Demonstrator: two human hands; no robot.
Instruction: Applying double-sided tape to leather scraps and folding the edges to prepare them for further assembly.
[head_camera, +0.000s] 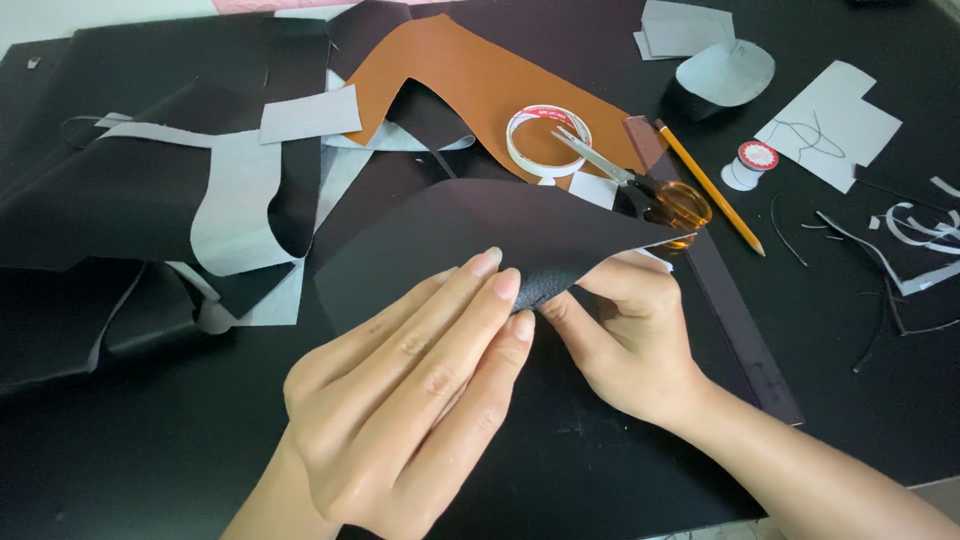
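Left hand (410, 400) lies flat w/ fingers pressing the black leather sheet (470, 235), right hand (625, 340) pinches its edge. Looks like folding/creasing; scissors (640, 180) sit just behind the sheet.

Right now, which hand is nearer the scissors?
Right. The right hand sits just below the scissors, pinching the dark sheet; the left hand lies farther down-left.
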